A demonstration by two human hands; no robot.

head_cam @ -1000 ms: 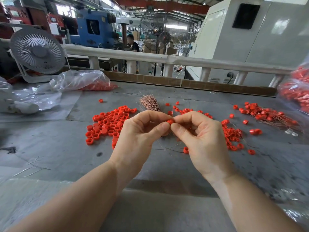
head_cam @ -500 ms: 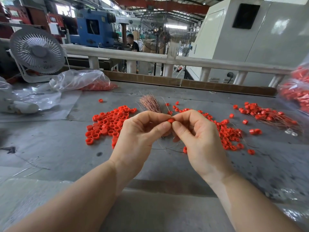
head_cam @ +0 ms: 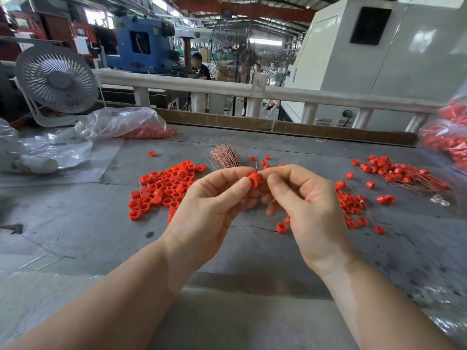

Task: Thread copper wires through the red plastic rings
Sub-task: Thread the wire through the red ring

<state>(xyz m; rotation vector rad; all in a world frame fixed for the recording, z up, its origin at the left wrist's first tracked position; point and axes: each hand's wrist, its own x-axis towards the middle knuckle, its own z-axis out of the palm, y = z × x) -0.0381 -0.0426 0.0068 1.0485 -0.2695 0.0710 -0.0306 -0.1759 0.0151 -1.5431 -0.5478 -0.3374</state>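
Observation:
My left hand (head_cam: 212, 208) pinches a red plastic ring (head_cam: 254, 179) between thumb and forefinger above the grey table (head_cam: 75, 236). Right beside it, my right hand (head_cam: 305, 205) has its thumb and forefinger curled at the ring's top, pinching a thin copper wire (head_cam: 257, 170) that barely shows. A bundle of copper wires (head_cam: 225, 155) lies just behind the hands. Loose red rings (head_cam: 164, 188) are heaped to the left. Rings with wires through them (head_cam: 404, 174) lie at the far right, and more rings (head_cam: 352, 205) sit behind my right hand.
A white desk fan (head_cam: 56, 80) and a clear plastic bag (head_cam: 118, 123) holding red rings stand at the back left. Another bag of rings (head_cam: 449, 142) is at the right edge. A white railing (head_cam: 316, 96) runs behind the table. Loose wires (head_cam: 255, 224) lie under the hands.
My right hand has shifted slightly right and opened away from the ring, so the ring now shows more fully at my left fingertips. The left hand has stayed in place.

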